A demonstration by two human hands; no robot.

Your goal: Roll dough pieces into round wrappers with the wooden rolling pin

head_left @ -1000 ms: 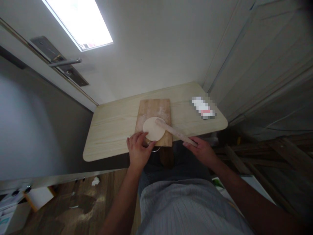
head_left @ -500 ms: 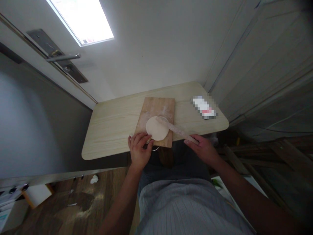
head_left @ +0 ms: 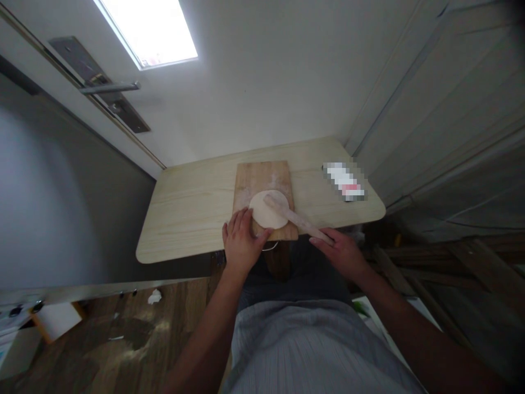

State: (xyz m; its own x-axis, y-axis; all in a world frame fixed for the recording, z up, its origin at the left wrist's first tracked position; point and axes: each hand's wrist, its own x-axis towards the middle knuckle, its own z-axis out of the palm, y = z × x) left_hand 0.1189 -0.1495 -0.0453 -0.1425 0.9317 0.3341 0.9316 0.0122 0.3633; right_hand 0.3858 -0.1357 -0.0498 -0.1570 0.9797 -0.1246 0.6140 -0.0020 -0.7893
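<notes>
A flat round of pale dough (head_left: 261,212) lies on a floured wooden cutting board (head_left: 261,175). My left hand (head_left: 241,242) rests at the dough's near left edge, thumb and fingers apart, with the fingertips touching its rim. In my right hand (head_left: 341,251), the fingers are wrapped round one end of a slim wooden rolling pin (head_left: 301,221). The pin slants across the right part of the dough, and its far end lies over the dough's upper middle.
The board sits on a light wood table (head_left: 184,213) with rounded corners. A phone-like thing (head_left: 345,180), blurred out, lies on the right side. Behind the table stands a white door with a metal handle (head_left: 110,87). Crumpled white paper (head_left: 155,296) is on the floor.
The board has turned slightly and its near end has shifted right. My left hand has moved right, with its thumb and fingers further apart. The right hand still holds the rolling pin.
</notes>
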